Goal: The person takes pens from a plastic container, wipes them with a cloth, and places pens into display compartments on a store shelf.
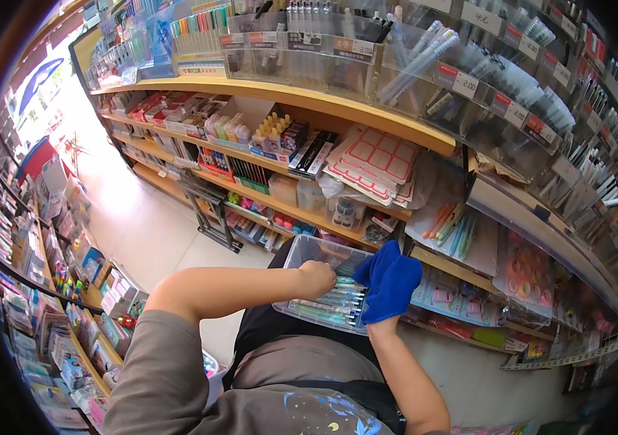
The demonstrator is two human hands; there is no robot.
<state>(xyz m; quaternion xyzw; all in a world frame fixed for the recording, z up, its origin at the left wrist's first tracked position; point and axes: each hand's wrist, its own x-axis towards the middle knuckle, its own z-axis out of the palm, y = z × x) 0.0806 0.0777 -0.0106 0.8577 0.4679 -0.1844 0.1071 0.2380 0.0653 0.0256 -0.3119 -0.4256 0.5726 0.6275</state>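
Note:
A clear plastic box (299,255) rests on my lap. Several pens (338,304), white and pale blue-green, lie side by side in it. My left hand (316,280) is inside the box at the far end of the pens, its fingers curled closed; whatever they hold is hidden. A bright blue cloth (390,279) covers my right hand (383,324) at the box's right side. Most of that hand is hidden in the cloth, which bunches around its fingers.
Ahead stands a wooden shelf (265,85) with clear pen holders and price tags on top. Label sheets (374,163) and boxed stationery fill the tiers below. A dark folded metal stand (211,210) leans by the shelf. More racks line the left side of the tiled aisle (157,225).

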